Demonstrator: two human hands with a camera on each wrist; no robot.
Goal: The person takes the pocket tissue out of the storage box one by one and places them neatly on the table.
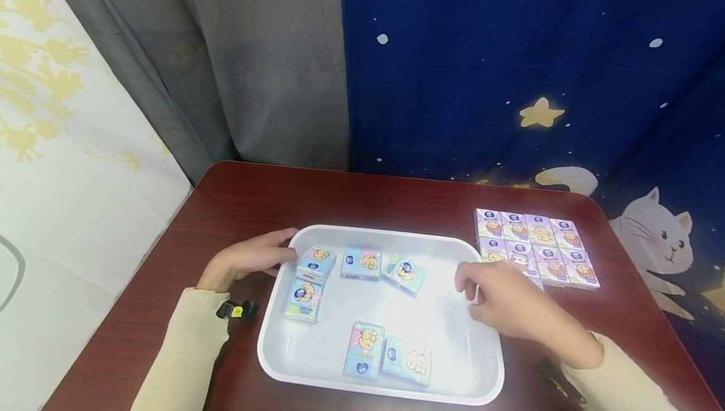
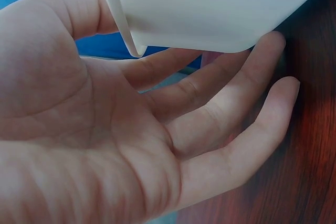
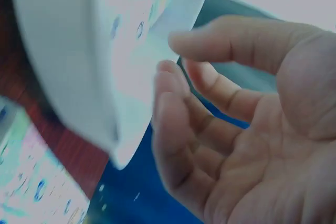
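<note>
A white plastic tray [image 1: 430,313] with rounded corners lies on the table, several small blue tissue packs [image 1: 362,264] spread flat inside it. At its far left corner my left hand [image 1: 252,257] holds the rim. In the left wrist view the thumb passes behind the tray's lip, while the fingers [image 2: 257,66] reach along the outer wall [image 2: 199,9]. Above the right rim hangs my right hand [image 1: 504,298], its fingers loosely curled and nothing in them. The right wrist view has its thumb and fingertips apart beside the tray's edge [image 3: 63,61].
Purple tissue packs [image 1: 538,247] lie in two tight rows on the table right of the tray, near the right hand. The dark red table [image 1: 317,197] ends at a grey curtain [image 1: 272,71] and a blue starry curtain [image 1: 453,84]. A white patterned cloth [image 1: 68,178] borders the left.
</note>
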